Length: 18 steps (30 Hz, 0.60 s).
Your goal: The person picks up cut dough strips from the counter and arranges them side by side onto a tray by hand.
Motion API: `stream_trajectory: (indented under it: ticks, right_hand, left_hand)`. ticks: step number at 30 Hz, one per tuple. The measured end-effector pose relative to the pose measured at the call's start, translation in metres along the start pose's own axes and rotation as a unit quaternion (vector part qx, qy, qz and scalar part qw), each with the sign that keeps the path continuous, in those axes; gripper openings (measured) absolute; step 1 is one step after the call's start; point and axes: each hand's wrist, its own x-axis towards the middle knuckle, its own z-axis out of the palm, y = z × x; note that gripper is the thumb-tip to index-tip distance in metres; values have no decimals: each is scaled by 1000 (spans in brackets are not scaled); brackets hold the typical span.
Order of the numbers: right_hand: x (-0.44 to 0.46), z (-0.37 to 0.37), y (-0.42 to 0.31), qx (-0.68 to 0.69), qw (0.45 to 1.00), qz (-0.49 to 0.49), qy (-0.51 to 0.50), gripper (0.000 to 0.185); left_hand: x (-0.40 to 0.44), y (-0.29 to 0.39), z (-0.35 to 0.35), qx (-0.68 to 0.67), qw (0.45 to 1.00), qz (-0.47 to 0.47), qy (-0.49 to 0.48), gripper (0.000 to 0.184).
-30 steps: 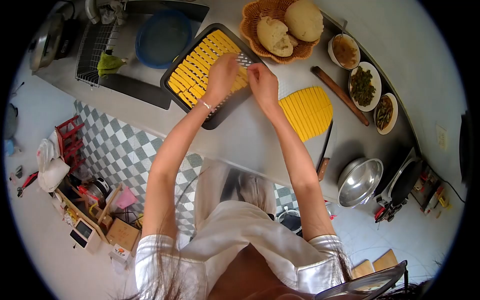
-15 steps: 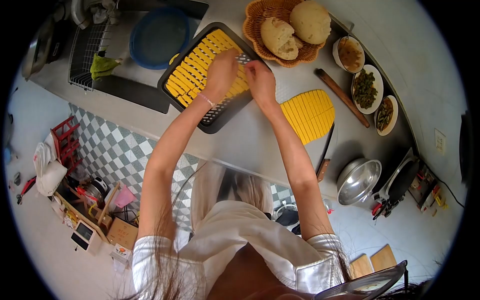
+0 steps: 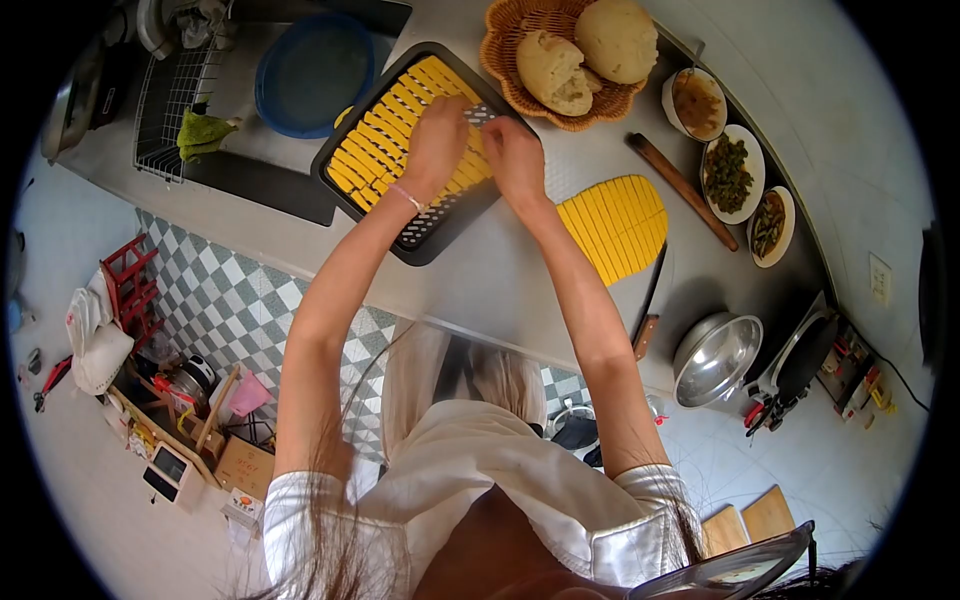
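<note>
A black tray [image 3: 440, 249] holds a rack with holes, on which rows of yellow dough strips [image 3: 383, 135] lie. Over those strips is my left hand [image 3: 437, 148], its fingers curled down and partly hidden behind its back. My right hand [image 3: 514, 160] is at the tray's right edge, with fingers pinched together near the rack's bare holes. Whatever either hand holds is hidden or too small to name. To the right of my right forearm lies a flat yellow dough sheet [image 3: 618, 228] cut into strips. A knife [image 3: 648, 325] with a wooden handle rests beside it.
A wicker basket [image 3: 497, 55] with pale dough lumps [image 3: 617, 40] stands behind the tray. A wooden rolling pin [image 3: 684, 192] and several food bowls [image 3: 731, 172] line the right side. A metal bowl [image 3: 718, 360] sits near the counter's right end. A blue basin [image 3: 315, 75] is in the sink.
Both hands stay over the tray; the right hand has shifted very slightly left and its fingers have tucked in. The whole view has moved a little. The dough sheet and knife look unchanged.
</note>
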Motion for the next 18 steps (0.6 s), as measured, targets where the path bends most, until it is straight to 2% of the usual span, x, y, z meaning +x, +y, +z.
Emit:
stream_trajectory:
  ticks: [3,6,12,15,18]
  right_hand:
    - [0,0,0,8,1000,-8,4,10]
    - [-1,1,1,15,1000,-17,12,9]
    - [1,3,1,11,999,-27,20,9]
    - [1,3,3,18,999,-26,21,8]
    - [1,3,4,21,999,-22,19,9]
  left_hand:
    - [0,3,-3,-7,1000,1,24,28]
    - [-6,7,-13,-14,997,-38,60,23]
    - [-31,7,-21,94,990,79,70,14]
    - [-28,7,-16,84,990,59,98,13]
    - [-16,7,-13,136,987,31,79,11]
